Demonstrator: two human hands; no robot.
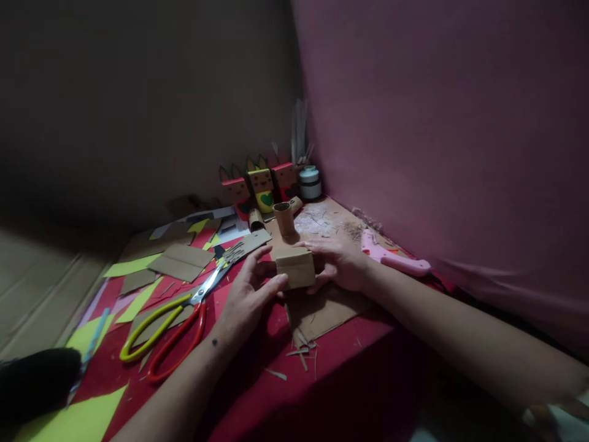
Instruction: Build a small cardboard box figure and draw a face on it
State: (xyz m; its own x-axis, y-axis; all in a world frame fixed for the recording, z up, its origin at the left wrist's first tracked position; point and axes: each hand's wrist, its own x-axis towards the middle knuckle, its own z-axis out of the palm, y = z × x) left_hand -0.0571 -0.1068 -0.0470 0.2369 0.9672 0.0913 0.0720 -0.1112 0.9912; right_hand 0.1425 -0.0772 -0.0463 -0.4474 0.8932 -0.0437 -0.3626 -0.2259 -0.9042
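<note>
A small cardboard box is held between the two hands, just above a flat cardboard sheet near the front edge of the table, which has a dark red cover. The left hand has its thumb against the box's lower left edge, with the index finger reaching out past the upper left corner and other fingers bent in at the left side. The right hand closes on the box from the right, its fingers curled along the top edge and right side.

Just behind the box, an open cardboard tube stands upright. Farther back, near the corner of the walls, three box-shaped figures with pointed ears stand side by side; the middle one is yellow with a green heart, the outer two red. A pale blue jar stands just to their right, with thin white sticks rising behind it.

Left of the left hand lie large scissors with one yellow and one red handle, blades apart, among cardboard pieces and yellow paper. A pink glue gun lies beyond the right forearm, near the pink wall. Thin cardboard slivers are scattered by the sheet's front edge.
</note>
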